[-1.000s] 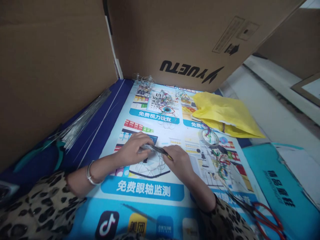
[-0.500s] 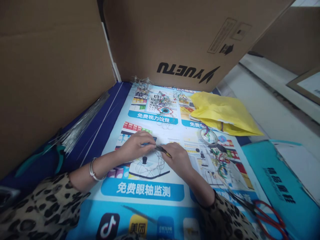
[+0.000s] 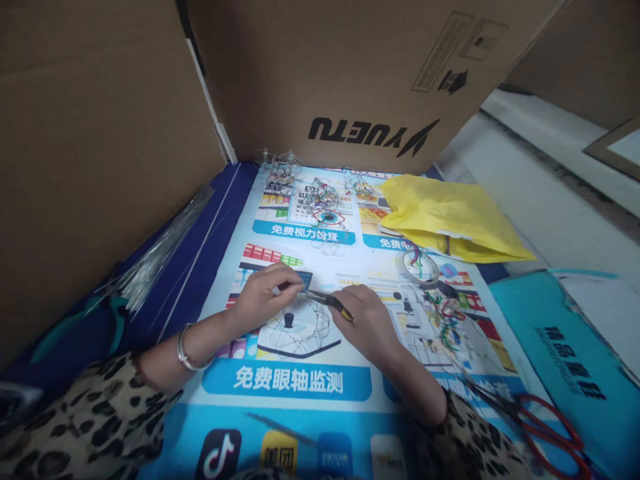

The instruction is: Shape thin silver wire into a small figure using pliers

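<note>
My right hand (image 3: 367,323) is closed around small needle-nose pliers (image 3: 323,299) with dark jaws and a black-and-yellow handle. Their tips point left, close to the fingertips of my left hand (image 3: 265,295). That hand is closed in a pinch, and a thin wire seems to be between thumb and finger; its exact shape is too small to make out. Loops of thin wire (image 3: 320,327) lie on the printed poster sheet (image 3: 280,417) just below both hands.
Tangled wire pieces (image 3: 323,193) lie farther back, before a cardboard box (image 3: 280,80). Straight wires (image 3: 165,257) and teal-handled pliers (image 3: 117,323) lie left. On the right are a yellow bag (image 3: 450,213), a tape roll (image 3: 420,268), coloured wires (image 3: 450,327), red-handled scissors (image 3: 550,433) and a teal package (image 3: 545,333).
My right hand has moved slightly right with the pliers, so their jaws show more and the gap to my left fingers is wider. The view has shifted a little.
</note>
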`<action>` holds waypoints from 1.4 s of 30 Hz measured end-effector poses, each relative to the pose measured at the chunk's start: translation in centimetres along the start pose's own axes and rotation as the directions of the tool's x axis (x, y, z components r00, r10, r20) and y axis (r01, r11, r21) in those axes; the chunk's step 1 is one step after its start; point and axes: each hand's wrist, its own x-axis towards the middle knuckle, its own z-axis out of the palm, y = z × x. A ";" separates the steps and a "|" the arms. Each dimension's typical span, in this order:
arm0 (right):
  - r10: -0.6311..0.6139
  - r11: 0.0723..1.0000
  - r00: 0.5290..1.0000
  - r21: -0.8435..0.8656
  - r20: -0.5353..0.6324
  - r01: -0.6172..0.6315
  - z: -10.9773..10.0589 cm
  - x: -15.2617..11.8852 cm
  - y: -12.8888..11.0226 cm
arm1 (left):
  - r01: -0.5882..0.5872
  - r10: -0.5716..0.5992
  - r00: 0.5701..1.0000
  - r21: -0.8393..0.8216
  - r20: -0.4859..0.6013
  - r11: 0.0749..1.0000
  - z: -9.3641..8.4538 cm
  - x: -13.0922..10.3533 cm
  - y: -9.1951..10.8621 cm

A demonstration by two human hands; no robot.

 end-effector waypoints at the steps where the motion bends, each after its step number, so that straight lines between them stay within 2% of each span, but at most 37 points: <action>1: -0.003 1.000 1.000 -0.029 0.014 0.004 -0.3 0.0 -0.1 | -0.002 0.002 1.000 0.013 -0.024 1.000 0.0 0.0 0.1; 5: -0.008 0.991 0.995 -0.133 0.102 0.021 -1.6 -0.1 -0.6 | 0.022 -0.019 0.997 0.039 -0.081 0.999 0.0 -0.1 0.5; 10: 0.015 0.979 0.976 -0.202 0.219 0.030 -2.5 -0.1 -1.4 | 0.036 -0.035 0.999 0.036 -0.031 0.999 0.1 -0.3 0.5; 20: 0.046 0.952 0.961 -0.302 0.274 0.040 -2.7 0.6 -2.5 | 0.003 -0.003 0.997 -0.004 0.074 1.000 0.0 -0.2 0.4; 27: 0.115 0.945 0.914 -0.328 0.389 0.021 -3.4 1.0 -3.0 | -0.004 0.004 0.997 0.002 0.082 1.000 0.2 -0.3 0.1; 35: 0.149 0.943 0.915 -0.333 0.374 -0.017 -3.4 0.9 -3.0 | -0.019 0.019 0.999 0.010 0.047 1.000 0.3 -0.5 0.1; 42: 0.126 0.943 0.936 -0.332 0.329 -0.010 -3.5 0.8 -3.0 | -0.099 0.096 0.992 0.027 0.088 0.995 0.2 -0.4 -0.3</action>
